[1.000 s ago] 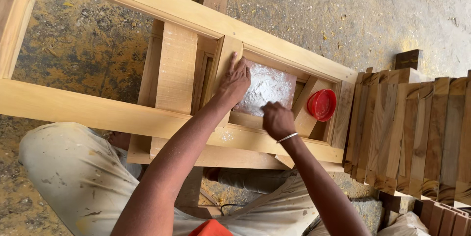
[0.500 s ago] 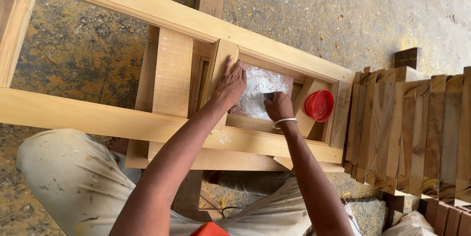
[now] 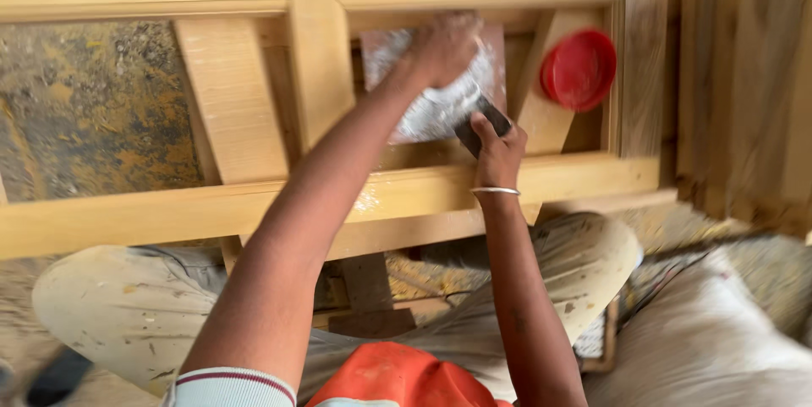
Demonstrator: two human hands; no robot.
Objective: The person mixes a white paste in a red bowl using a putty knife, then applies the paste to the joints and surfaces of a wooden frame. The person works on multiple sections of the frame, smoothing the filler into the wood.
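A dark flat tool [image 3: 482,123] is pinched in the grip of the right hand [image 3: 497,153], its blade laid against a board smeared with pale putty [image 3: 427,111] — the board sits inside an opening of the light wooden frame [image 3: 338,204]. The left hand [image 3: 444,47] is pressed onto the same smeared patch, its grip curled, though whether anything is clasped cannot be told. Just to the right, a red round lid [image 3: 579,68] is seen resting on a slanted frame piece — well clear of both hands.

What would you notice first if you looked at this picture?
Probably the bright red round lid, sitting inside the pale wooden frame at the upper right. Next, the two hands in the middle: the left hand presses on crinkly clear plastic, and the right hand holds a small dark block against it.
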